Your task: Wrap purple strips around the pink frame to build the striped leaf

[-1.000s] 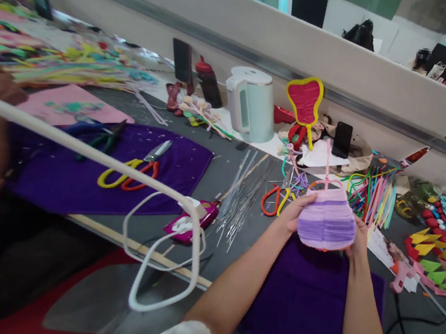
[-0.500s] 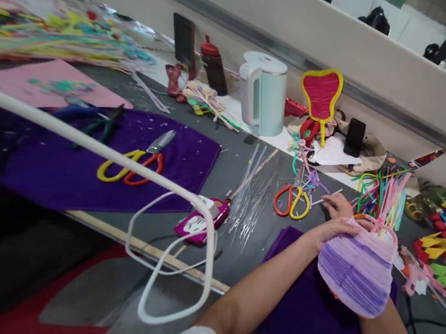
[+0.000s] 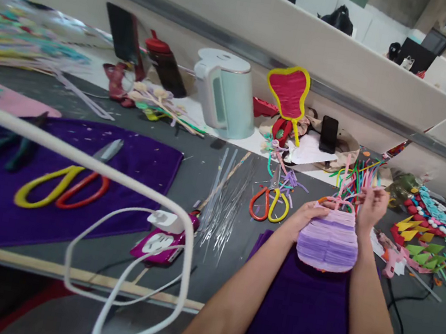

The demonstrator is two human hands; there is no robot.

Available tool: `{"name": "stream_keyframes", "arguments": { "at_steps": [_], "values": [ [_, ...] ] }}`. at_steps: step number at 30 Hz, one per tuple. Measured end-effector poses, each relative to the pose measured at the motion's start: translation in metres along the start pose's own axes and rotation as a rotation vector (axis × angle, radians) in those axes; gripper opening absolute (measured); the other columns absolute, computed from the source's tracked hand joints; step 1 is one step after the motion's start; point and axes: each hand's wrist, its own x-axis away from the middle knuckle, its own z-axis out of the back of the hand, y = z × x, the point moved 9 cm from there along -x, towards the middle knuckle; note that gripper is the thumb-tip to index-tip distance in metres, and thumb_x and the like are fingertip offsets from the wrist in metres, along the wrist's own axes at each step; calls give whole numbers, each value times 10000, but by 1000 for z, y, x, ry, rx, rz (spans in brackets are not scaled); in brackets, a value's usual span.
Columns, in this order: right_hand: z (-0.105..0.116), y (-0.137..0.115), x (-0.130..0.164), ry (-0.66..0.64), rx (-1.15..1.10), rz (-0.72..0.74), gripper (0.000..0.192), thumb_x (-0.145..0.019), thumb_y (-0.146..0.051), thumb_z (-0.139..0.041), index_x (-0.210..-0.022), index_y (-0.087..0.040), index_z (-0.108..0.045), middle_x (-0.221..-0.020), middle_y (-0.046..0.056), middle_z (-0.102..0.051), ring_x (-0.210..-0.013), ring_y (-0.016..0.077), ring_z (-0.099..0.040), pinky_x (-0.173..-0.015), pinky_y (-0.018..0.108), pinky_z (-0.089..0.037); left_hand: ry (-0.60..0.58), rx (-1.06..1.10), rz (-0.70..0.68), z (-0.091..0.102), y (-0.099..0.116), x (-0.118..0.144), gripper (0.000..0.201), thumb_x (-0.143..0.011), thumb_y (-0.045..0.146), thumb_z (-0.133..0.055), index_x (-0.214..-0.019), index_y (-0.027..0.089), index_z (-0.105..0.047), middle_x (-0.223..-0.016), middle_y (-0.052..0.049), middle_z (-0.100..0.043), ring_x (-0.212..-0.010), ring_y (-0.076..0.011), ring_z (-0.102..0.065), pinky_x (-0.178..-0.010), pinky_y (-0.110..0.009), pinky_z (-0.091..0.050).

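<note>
A small purple and lilac bag-shaped piece (image 3: 328,243) made of wound pipe cleaners is held upright above a purple cloth (image 3: 301,311). My left hand (image 3: 304,217) grips its left upper edge. My right hand (image 3: 371,206) is raised at its top right and pinches a pink pipe cleaner (image 3: 344,179) that rises from the piece's handle loop. Red and yellow scissors (image 3: 268,203) lie just left of my left hand on the grey table (image 3: 198,265).
A bundle of thin wires (image 3: 226,196), a pale green kettle (image 3: 224,93), a red and yellow fan shape (image 3: 288,95), a phone (image 3: 329,134), coloured pipe cleaners (image 3: 355,178), a pink glue gun (image 3: 391,260), a white cable (image 3: 79,157) and larger scissors (image 3: 60,191) on a purple cloth (image 3: 53,184) fill the table.
The purple piece went from tilted low at the right back to upright in front of me. My right hand came out from under it and rose to pinch the pink pipe cleaner.
</note>
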Motion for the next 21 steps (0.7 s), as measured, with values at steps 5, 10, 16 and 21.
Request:
{"name": "stream_keyframes", "arguments": {
  "at_steps": [5, 10, 16, 21],
  "values": [
    [43, 8, -4, 56, -355, -43, 260, -710, -371, -688, -834, -198, -539, -680, -37, -630, -479, 62, -538, -403, 168, -408, 189, -200, -69, 19, 3, -7, 380, -579, 225, -812, -937, 136, -722, -910, -65, -713, -724, -145, -620, -691, -239, -439],
    [32, 37, 13, -38, -388, -153, 312, -686, -380, -749, -847, -186, -566, -678, -20, -678, -495, 81, -603, -428, 169, -472, 327, -402, -220, 33, 16, -4, 380, -665, 343, -770, -991, 161, -703, -815, -34, -707, -661, -120, -585, -622, -216, -409],
    [29, 25, 20, 8, -305, -25, 294, -741, -430, -705, -829, -185, -567, -708, 8, -703, -536, 128, -663, -449, 212, -523, 336, -452, -264, 35, 20, -5, 349, -701, 349, -736, -998, 170, -691, -835, -47, -719, -742, -162, -618, -692, -254, -434],
    [22, 41, 25, -18, -322, -166, 330, -705, -445, -731, -828, -176, -583, -729, 30, -720, -551, 136, -672, -421, 195, -502, 337, -461, -285, 38, 19, -6, 309, -717, 324, -718, -989, 177, -709, -936, -57, -712, -849, -174, -619, -762, -267, -440]
  ]
}}
